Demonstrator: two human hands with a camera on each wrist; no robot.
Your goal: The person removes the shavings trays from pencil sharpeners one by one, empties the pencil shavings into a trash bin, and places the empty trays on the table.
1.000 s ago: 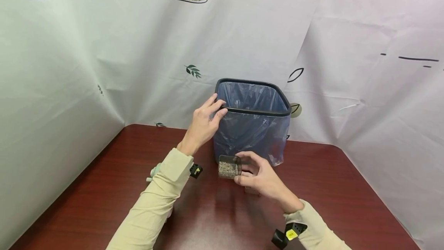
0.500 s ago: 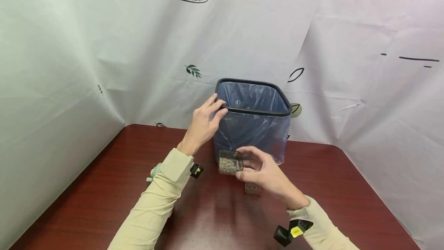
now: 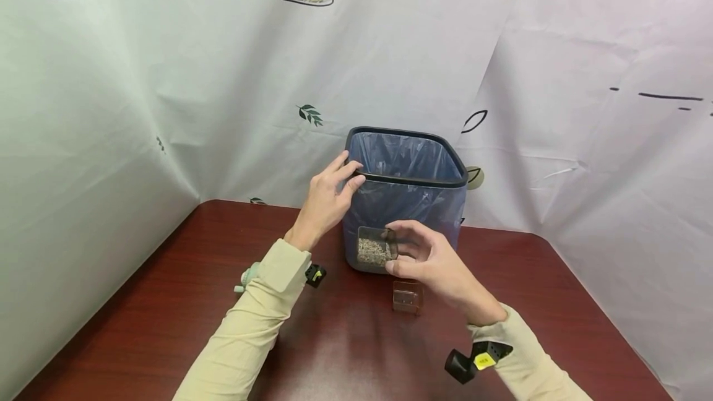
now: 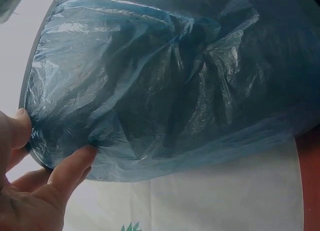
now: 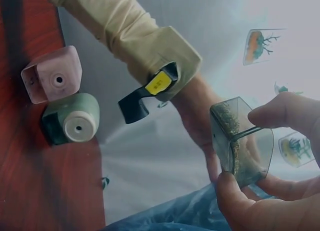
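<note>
My left hand (image 3: 323,202) grips the near-left corner of the black rim of a trash can (image 3: 414,180) lined with a blue bag. In the left wrist view, its fingers (image 4: 70,173) lie on both sides of the rim. My right hand (image 3: 437,262) holds a small clear shavings drawer (image 3: 372,249) by its edge, in front of the can and below the rim. Fine pencil shavings (image 5: 235,141) lie inside it, and the right wrist view shows thumb and fingers around its walls. A second clear drawer (image 3: 406,297) sits on the table beneath the right hand.
A green pencil sharpener (image 5: 77,120) and a pink one (image 5: 59,73) stand side by side on the red-brown table (image 3: 139,302); my left sleeve mostly covers them in the head view. Patterned white cloth (image 3: 223,79) rises behind and at both sides.
My right hand has raised the drawer of shavings slightly and moved it right, toward the can, uncovering the second drawer on the table. The left hand has stayed at the rim.
</note>
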